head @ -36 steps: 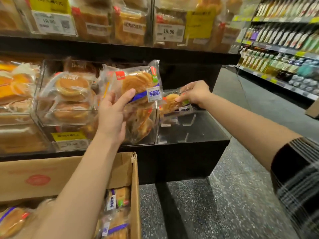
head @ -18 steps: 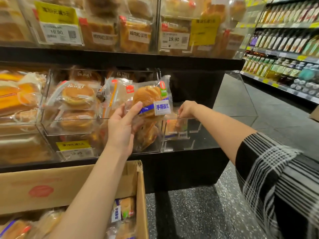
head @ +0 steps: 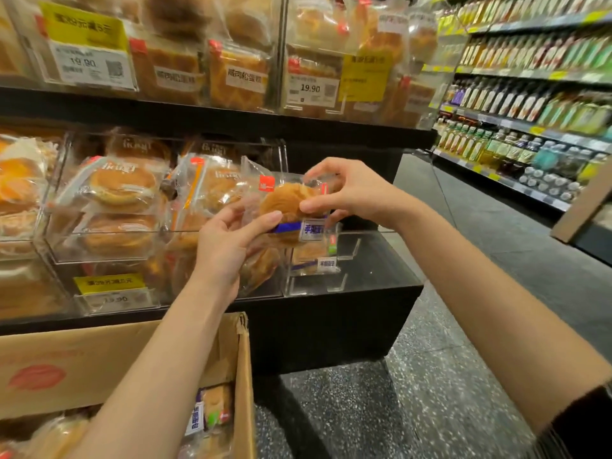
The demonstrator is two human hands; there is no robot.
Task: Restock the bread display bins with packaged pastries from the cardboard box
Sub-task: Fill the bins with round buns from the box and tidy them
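**Packaged pastry mid hand-off, right over the near-empty bin**

Packaged pastry, a round golden bun in a clear plastic wrapper w/ a blue band and white label point(head: 289, 207), is up in the air in front of the display, held by both hands, not in any bin yet.

Going L to R: the brown cardboard box w/ a red print on its side point(head: 99, 362) sits low at the left, w/ more wrapped buns of the same kind point(head: 212, 410) inside, so supply is close to the shelf. Above it, the clear acrylic bins point(head: 99, 246) on the black shelf are already pretty full of wrapped round breads.

Left hand point(head: 225, 246) grips the pack from below, thumb lying across the front and fingers behind, prob just to prop it up. Right hand point(head: 347, 193) pinches the wrapper's right side, thumb low and fingertips up at the top edge. Looks like a pass from L to R, since the right is nearer the target.

Target imo = the rightmost clear bin point(head: 344, 256), just below the pack, w/ only one or so labelled packs point(head: 314, 256) in it. Farther right there's an aisle of bottles point(head: 530, 111), not part of this job.
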